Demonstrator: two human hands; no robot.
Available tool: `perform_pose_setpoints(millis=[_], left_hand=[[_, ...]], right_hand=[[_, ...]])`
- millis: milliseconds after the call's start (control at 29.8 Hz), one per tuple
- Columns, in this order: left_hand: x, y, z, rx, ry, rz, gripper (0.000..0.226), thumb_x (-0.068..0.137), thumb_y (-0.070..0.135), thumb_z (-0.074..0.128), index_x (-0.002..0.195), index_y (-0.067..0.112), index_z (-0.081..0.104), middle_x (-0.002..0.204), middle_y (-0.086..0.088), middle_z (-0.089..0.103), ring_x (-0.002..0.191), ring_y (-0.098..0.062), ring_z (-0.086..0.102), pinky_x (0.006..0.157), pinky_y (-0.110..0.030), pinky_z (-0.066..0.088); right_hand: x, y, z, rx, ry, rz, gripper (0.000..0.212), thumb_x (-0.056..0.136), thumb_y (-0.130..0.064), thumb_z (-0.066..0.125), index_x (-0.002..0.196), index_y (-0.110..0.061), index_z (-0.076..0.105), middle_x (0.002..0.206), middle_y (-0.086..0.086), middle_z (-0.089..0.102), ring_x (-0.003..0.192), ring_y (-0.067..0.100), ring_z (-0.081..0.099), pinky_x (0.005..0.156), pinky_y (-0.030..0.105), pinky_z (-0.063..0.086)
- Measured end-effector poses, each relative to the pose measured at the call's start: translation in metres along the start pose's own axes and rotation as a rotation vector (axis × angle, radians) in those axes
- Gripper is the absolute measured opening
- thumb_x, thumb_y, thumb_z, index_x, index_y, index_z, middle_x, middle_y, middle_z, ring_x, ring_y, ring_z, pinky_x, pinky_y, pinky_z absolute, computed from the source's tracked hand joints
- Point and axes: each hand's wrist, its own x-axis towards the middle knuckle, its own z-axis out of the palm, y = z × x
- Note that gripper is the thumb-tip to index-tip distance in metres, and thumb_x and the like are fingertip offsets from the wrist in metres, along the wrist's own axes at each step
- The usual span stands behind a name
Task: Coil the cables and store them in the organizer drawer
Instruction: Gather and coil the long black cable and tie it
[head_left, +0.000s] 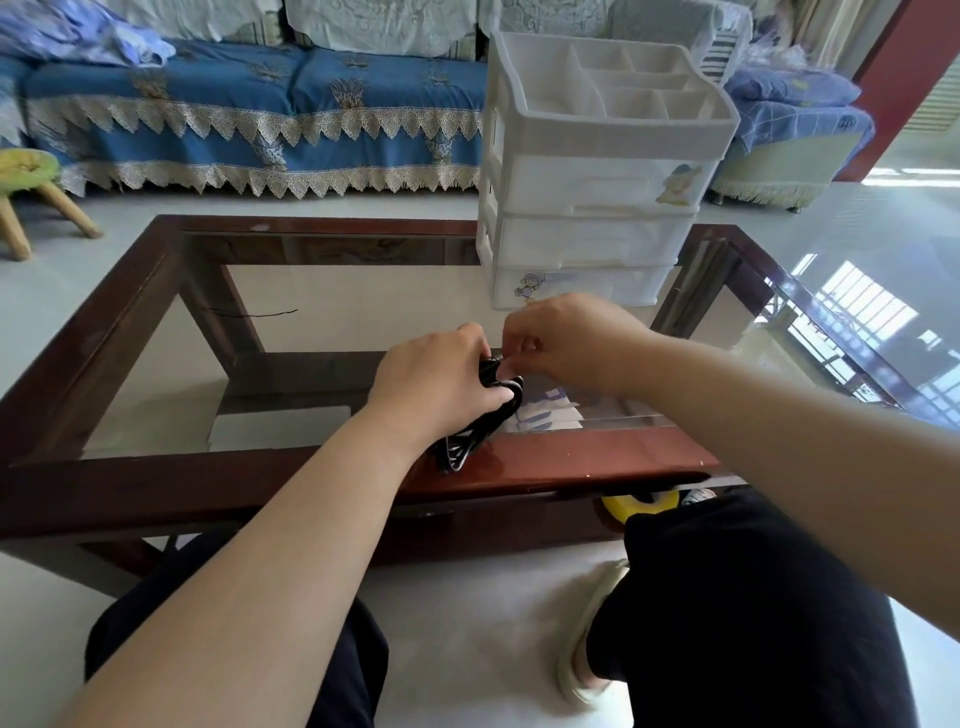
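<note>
A person's left hand (436, 384) is gripping a bundled black cable (480, 423) while the right hand (566, 340) is pinching its top over a glass table (545, 457), near a white drawer organizer (592, 171).

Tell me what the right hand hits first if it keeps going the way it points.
The right hand points leftward, so it would likely meet the black cable bundle it already pinches, then the left hand gripping it.

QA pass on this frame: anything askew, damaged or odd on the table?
One thing: a thin dark line on the glass table, left of the hands; crack or stray wire, cannot tell. Organizer upright, drawers closed. Both hands hold the black cable.
</note>
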Motion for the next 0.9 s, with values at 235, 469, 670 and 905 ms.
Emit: perform_pose_setpoints(millis=[235, 469, 670, 905], left_hand=[[-0.002, -0.012, -0.003, -0.004, 0.075, 0.123, 0.043, 0.081, 0.056, 0.064, 0.104, 0.021, 0.054, 0.092, -0.001, 0.068, 0.086, -0.026, 0.063, 0.063, -0.031, 0.042], [-0.01, -0.032, -0.015, -0.389, -0.03, 0.003, 0.038, 0.077, 0.049, 0.073, 0.096, 0.022, 0.054, 0.083, 0.006, 0.064, 0.074, -0.018, 0.063, 0.062, -0.033, 0.048], [-0.005, -0.048, -0.025, -1.022, 0.067, -0.263, 0.031, 0.08, 0.033, 0.075, 0.094, 0.012, 0.056, 0.074, -0.001, 0.066, 0.044, -0.013, 0.059, 0.05, -0.028, 0.052], [0.0, -0.059, -0.022, -1.318, 0.222, -0.432, 0.023, 0.082, 0.033, 0.073, 0.086, 0.015, 0.06, 0.069, 0.002, 0.062, 0.044, -0.011, 0.055, 0.051, -0.026, 0.049]], right_hand=[[0.032, 0.015, -0.003, 0.419, -0.318, 0.106, 0.04, 0.068, -0.046, 0.078, 0.081, -0.02, 0.051, 0.083, 0.002, 0.06, 0.067, 0.016, 0.06, 0.057, 0.026, 0.051], [0.043, 0.01, 0.017, 0.655, -0.268, 0.032, 0.065, 0.059, -0.074, 0.065, 0.1, -0.025, 0.059, 0.099, -0.004, 0.065, 0.094, 0.015, 0.062, 0.083, 0.03, 0.05], [0.036, 0.0, 0.064, 1.486, -0.331, 0.131, 0.09, 0.063, -0.069, 0.068, 0.131, -0.013, 0.051, 0.128, 0.008, 0.061, 0.121, 0.025, 0.056, 0.103, 0.043, 0.044], [0.036, -0.022, 0.076, 1.84, -0.221, 0.133, 0.095, 0.072, -0.05, 0.076, 0.138, 0.004, 0.034, 0.136, 0.03, 0.039, 0.13, 0.046, 0.038, 0.11, 0.054, 0.03]])
